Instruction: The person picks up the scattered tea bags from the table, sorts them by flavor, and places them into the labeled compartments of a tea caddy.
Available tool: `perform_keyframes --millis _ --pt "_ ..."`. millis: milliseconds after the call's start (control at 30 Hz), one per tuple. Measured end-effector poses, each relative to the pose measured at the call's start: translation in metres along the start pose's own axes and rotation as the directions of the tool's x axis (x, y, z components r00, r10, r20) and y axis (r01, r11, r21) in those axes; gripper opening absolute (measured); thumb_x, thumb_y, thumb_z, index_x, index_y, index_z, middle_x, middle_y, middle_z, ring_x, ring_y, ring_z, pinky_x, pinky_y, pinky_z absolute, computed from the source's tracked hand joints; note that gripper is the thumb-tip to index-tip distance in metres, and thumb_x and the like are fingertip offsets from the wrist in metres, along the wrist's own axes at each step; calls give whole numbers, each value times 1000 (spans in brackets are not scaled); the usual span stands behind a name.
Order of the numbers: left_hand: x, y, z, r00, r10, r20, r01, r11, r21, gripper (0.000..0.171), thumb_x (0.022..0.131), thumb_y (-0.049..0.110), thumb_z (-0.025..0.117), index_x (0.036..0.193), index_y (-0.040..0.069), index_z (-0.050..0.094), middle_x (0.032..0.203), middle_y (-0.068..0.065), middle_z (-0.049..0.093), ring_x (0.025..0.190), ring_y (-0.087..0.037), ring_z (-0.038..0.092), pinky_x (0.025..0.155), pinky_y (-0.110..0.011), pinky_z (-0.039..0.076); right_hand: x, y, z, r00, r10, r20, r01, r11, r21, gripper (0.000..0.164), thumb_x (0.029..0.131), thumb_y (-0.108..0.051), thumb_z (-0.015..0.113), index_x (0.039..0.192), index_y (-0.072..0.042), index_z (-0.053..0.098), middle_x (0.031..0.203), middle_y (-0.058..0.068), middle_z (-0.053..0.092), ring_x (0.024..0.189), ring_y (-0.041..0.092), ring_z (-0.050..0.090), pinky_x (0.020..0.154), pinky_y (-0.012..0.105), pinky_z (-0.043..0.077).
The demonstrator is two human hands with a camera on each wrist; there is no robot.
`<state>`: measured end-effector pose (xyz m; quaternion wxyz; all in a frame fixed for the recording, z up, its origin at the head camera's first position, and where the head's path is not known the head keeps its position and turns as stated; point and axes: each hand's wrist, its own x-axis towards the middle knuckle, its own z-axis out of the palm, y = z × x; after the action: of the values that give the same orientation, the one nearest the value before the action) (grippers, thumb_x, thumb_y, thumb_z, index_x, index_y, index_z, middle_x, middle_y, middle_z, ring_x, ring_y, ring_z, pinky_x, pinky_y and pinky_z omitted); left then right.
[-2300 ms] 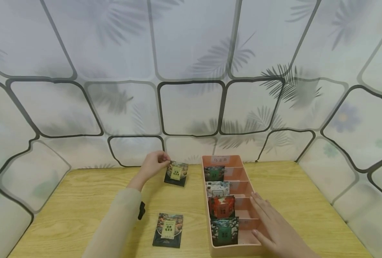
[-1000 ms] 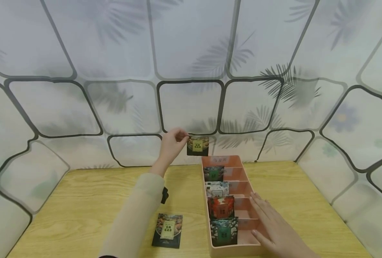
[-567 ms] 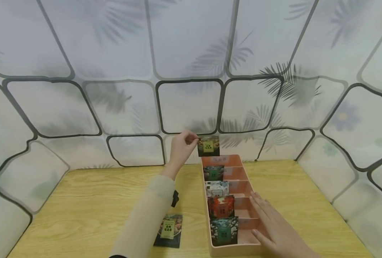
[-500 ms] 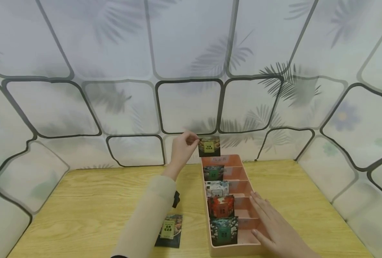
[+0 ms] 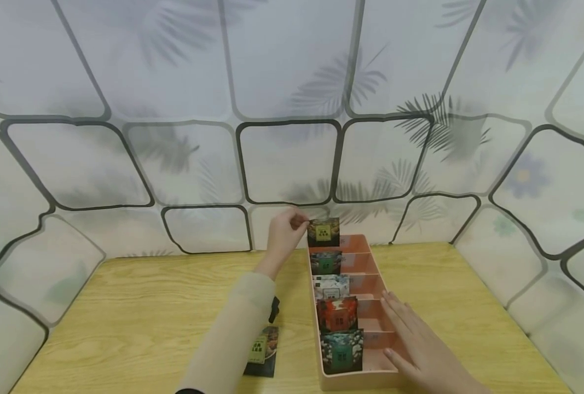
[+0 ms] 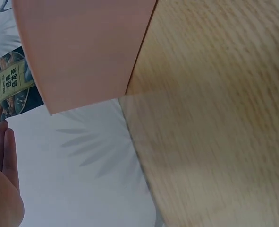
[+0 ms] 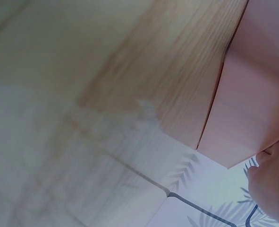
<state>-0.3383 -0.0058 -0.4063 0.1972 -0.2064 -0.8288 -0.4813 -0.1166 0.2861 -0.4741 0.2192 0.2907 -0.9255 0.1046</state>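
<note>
My left hand point(image 5: 283, 235) pinches a dark oolong tea sachet point(image 5: 323, 232) with a yellow-green label by its upper left corner. The sachet hangs upright at the far compartment of the pink divided box point(image 5: 373, 310), its lower edge just inside the rim. In the left wrist view, fingertips touch the sachet point(image 6: 11, 84) beside the box wall point(image 6: 87, 52). My right hand point(image 5: 422, 342) rests along the box's right rim, fingers straight. A second oolong tea sachet point(image 5: 268, 358) lies flat on the table, partly hidden by the left sleeve.
The other compartments hold a dark green sachet point(image 5: 326, 264), white sachets point(image 5: 332, 285), red sachets point(image 5: 338, 314) and green sachets point(image 5: 342, 353), all toward the left side. The wooden table point(image 5: 163, 301) ends at a patterned cloth backdrop point(image 5: 208, 230).
My left hand has lifted the sachet off the table, carried it right to the box's far end, and lowered it slightly there. The right hand has stayed on the rim.
</note>
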Motion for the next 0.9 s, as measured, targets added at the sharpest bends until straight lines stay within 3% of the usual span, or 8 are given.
perform_keyframes --millis 233,900 --pt "-5 -10 7 999 -18 47 16 999 42 5 98 4 74 102 2 76 97 -14 79 88 -27 74 80 -36 63 1 0 0 1000 -1 2 1 1000 5 88 94 -33 78 163 1 36 174 13 32 164 -2 1 128 10 -2" --pt "-13 -18 16 984 -90 154 66 986 154 4 98 5 74 100 5 78 98 -10 79 90 -24 74 82 -37 62 -2 -1 2 1000 13 17 -13 1000 -19 89 95 -36 76 165 -3 33 176 11 28 163 -4 -3 128 9 -5"
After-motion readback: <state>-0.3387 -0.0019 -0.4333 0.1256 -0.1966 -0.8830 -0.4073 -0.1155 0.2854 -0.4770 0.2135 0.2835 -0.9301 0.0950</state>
